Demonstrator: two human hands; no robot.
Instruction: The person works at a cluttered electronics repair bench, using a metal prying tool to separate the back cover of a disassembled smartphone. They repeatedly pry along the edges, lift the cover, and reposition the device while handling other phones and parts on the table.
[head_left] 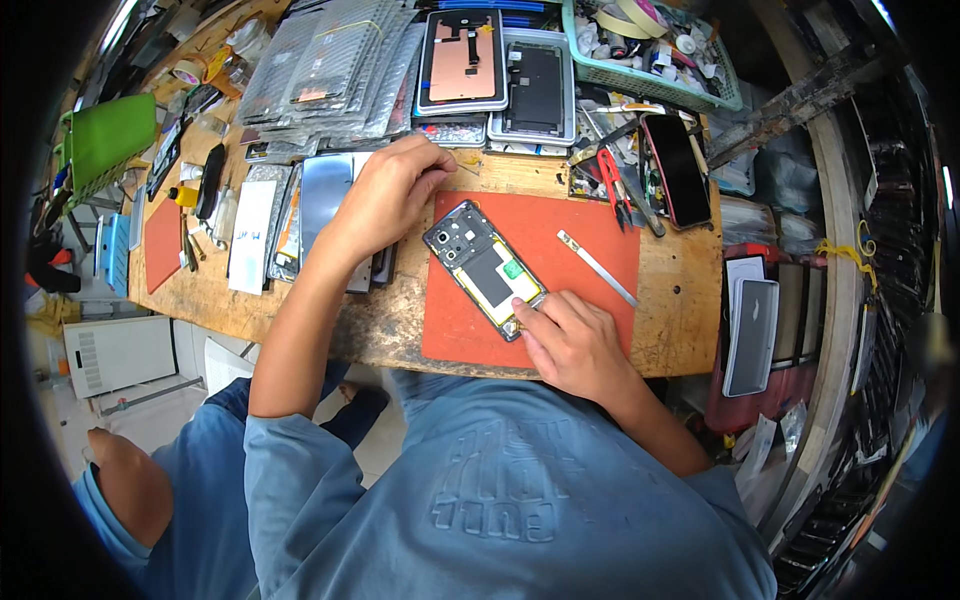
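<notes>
Above pale flooring (150, 425), the scuffed wooden tabletop (385, 325) bears bubble-wrapped panels (330, 55); the left hand (388, 195) half curls, its grip's contents impossible to tell; on a red mat (595, 215) slants an opened black phone (487, 283), innards bared; the right hand (578, 345), finger and thumb slightly parted, touches its lower end, clasp uncertain; then a pale strip (600, 270), red-handled pliers (609, 180).

Raised block letters (500, 485) in several rows are borne on the front of the blue short-sleeved fabric shirt (610, 520), below the orange-red rectangular mat (590, 345). A short handwritten marking (252, 242) is seen on the flat white rectangular packet (246, 272), left of the mat. On the opened black rectangular phone (484, 275), upon the mat, no print can be made out.
</notes>
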